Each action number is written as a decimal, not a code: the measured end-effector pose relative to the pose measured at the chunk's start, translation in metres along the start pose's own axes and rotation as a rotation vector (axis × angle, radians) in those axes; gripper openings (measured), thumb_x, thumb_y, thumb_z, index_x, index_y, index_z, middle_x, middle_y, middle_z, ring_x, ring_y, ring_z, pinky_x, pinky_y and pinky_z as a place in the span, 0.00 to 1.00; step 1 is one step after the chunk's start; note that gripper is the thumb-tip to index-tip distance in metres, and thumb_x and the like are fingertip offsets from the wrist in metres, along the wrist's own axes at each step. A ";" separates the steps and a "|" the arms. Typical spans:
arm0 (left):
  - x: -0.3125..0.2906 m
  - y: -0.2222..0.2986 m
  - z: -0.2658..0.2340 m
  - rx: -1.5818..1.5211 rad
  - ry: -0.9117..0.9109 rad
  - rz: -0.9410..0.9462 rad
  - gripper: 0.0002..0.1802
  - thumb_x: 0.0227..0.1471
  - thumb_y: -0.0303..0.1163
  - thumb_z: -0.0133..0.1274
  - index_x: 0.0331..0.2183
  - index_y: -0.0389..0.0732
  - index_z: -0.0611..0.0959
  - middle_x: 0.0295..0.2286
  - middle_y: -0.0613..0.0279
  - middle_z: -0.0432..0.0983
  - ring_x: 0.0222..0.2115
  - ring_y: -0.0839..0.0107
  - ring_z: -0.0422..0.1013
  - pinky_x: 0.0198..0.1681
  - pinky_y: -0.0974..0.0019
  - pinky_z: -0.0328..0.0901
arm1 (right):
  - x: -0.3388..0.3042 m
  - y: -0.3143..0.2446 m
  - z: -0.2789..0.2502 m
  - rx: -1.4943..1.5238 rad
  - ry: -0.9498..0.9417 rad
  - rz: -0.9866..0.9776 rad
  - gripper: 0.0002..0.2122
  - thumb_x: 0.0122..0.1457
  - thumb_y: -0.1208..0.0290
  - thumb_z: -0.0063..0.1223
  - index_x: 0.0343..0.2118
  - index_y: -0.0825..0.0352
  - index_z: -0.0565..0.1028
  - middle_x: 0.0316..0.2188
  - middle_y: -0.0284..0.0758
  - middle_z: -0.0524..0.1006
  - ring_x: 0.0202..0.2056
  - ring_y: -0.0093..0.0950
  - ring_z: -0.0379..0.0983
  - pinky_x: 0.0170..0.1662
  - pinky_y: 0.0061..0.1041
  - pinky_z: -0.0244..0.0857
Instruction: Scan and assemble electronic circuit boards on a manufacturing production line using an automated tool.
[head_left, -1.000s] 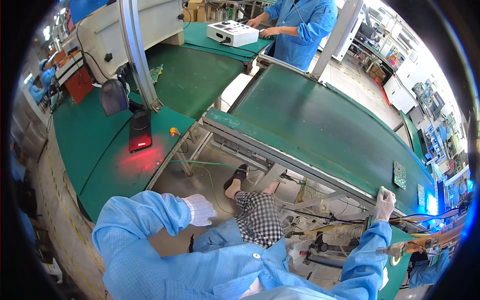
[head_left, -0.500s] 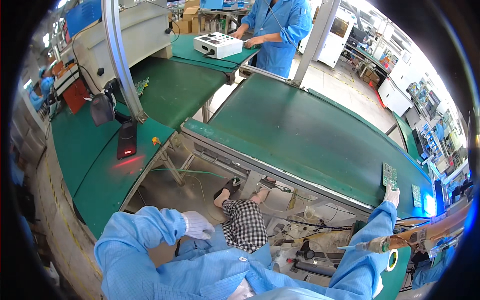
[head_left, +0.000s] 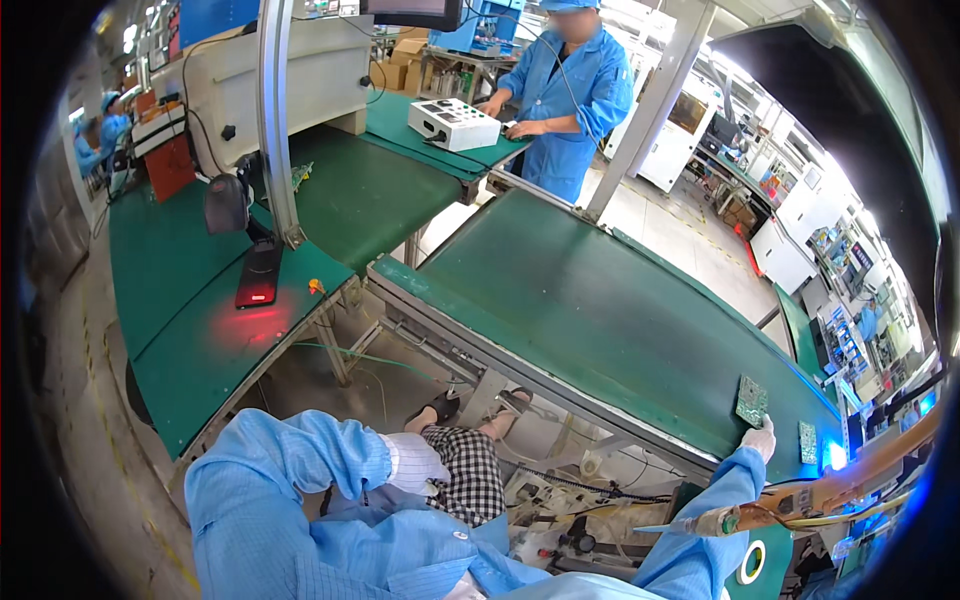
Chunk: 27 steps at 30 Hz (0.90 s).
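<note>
Seemingly light, stiff and fragile, the board (head_left: 751, 399) on the belt (head_left: 560, 285) requires edge holding: from here, the right hand (head_left: 760, 441) touches its near edge, the left hand (head_left: 415, 463) well apart, both grips unclear.

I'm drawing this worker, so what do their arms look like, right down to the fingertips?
Loose, wrinkly, light blue sleeves: the left sleeve shows fine grid lines, and the right sleeve matches in colour. Below them come a white left glove with thin lines and a pale right glove.
</note>
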<state>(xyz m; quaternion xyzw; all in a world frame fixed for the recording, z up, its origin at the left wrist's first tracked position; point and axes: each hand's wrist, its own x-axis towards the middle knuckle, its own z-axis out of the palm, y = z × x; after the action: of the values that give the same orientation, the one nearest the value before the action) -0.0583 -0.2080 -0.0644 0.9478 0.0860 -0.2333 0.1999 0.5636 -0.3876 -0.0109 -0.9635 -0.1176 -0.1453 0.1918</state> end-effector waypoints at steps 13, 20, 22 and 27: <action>0.045 0.045 -0.082 -0.148 0.461 0.423 0.16 0.52 0.41 0.47 0.40 0.44 0.81 0.32 0.51 0.78 0.35 0.54 0.74 0.40 0.55 0.68 | -0.057 -0.067 -0.057 0.194 0.240 -0.748 0.10 0.58 0.66 0.50 0.25 0.65 0.76 0.26 0.38 0.75 0.30 0.36 0.71 0.36 0.33 0.64; 0.074 0.035 -0.116 -0.823 0.684 0.454 0.23 0.52 0.33 0.56 0.50 0.40 0.75 0.41 0.56 0.76 0.44 0.67 0.72 0.49 0.66 0.66 | -0.121 -0.146 -0.085 1.364 -0.235 -0.272 0.12 0.60 0.62 0.52 0.30 0.68 0.74 0.24 0.28 0.72 0.27 0.18 0.67 0.31 0.19 0.61; 0.082 0.032 -0.124 -1.318 0.588 0.427 0.32 0.53 0.35 0.56 0.57 0.39 0.65 0.48 0.57 0.71 0.48 0.67 0.69 0.52 0.65 0.65 | -0.144 -0.157 -0.090 1.602 -0.426 -0.205 0.12 0.61 0.62 0.51 0.32 0.69 0.73 0.24 0.27 0.70 0.27 0.19 0.67 0.31 0.19 0.62; 0.098 0.046 -0.145 -1.531 0.431 0.620 0.45 0.52 0.42 0.57 0.62 0.40 0.52 0.54 0.56 0.62 0.50 0.67 0.65 0.53 0.62 0.64 | -0.194 -0.151 -0.107 1.940 -0.747 -0.058 0.10 0.64 0.66 0.46 0.36 0.69 0.70 0.24 0.27 0.66 0.28 0.22 0.65 0.31 0.19 0.62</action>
<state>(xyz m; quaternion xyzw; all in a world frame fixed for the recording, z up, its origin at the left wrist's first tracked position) 0.0986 -0.1824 0.0226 0.5559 -0.0071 0.1396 0.8194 0.3155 -0.3279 0.0710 -0.3758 -0.2589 0.3150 0.8322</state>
